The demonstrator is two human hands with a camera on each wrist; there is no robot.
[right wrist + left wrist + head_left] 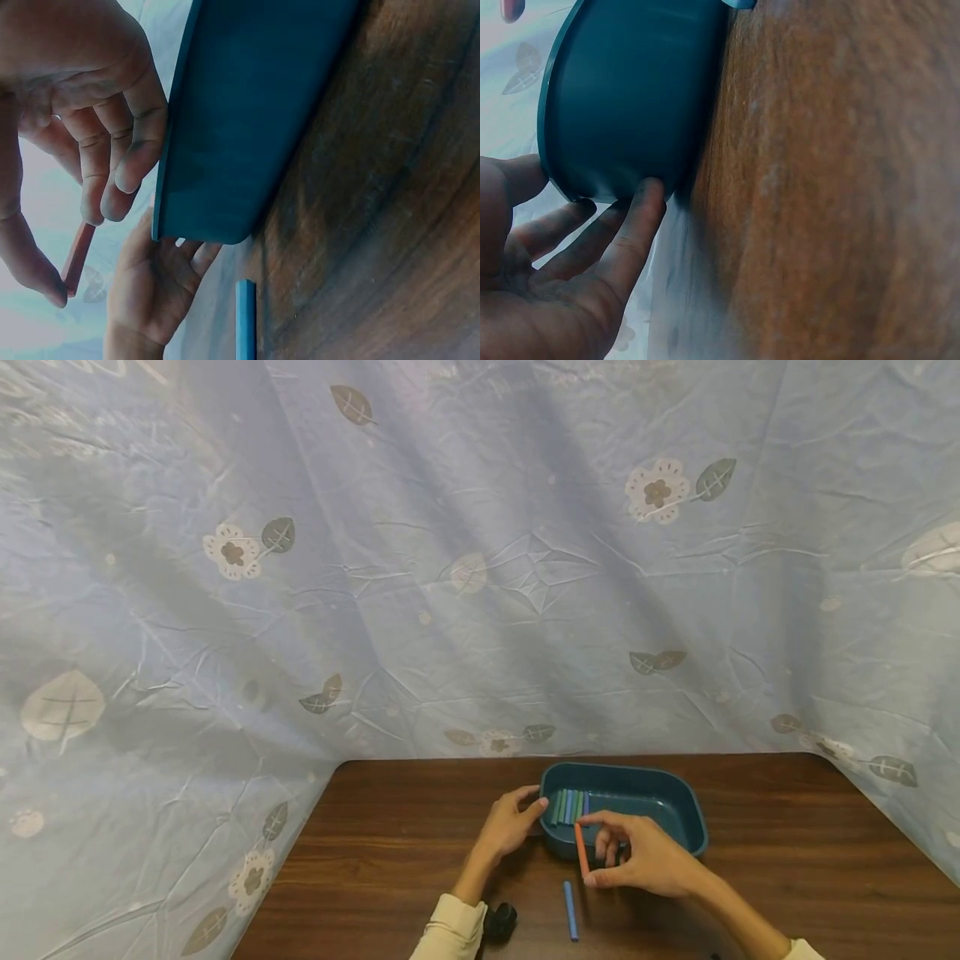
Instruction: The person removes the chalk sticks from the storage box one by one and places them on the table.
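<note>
The right hand [637, 856] pinches an orange stick [581, 852] at its 2 ends, between thumb and forefinger, raised above the table [375, 843]. The left hand [506, 825] grips the left end of the teal basin [622, 777]. Only the head view shows the inside, where a row of green, blue and purple sticks [570, 807] lies at the left end. Near the basin, 1 loose blue stick [571, 911] rests on the table. The left wrist view shows the fingers against the outer wall; in the right wrist view, fingers hide the orange stick's upper end.
</note>
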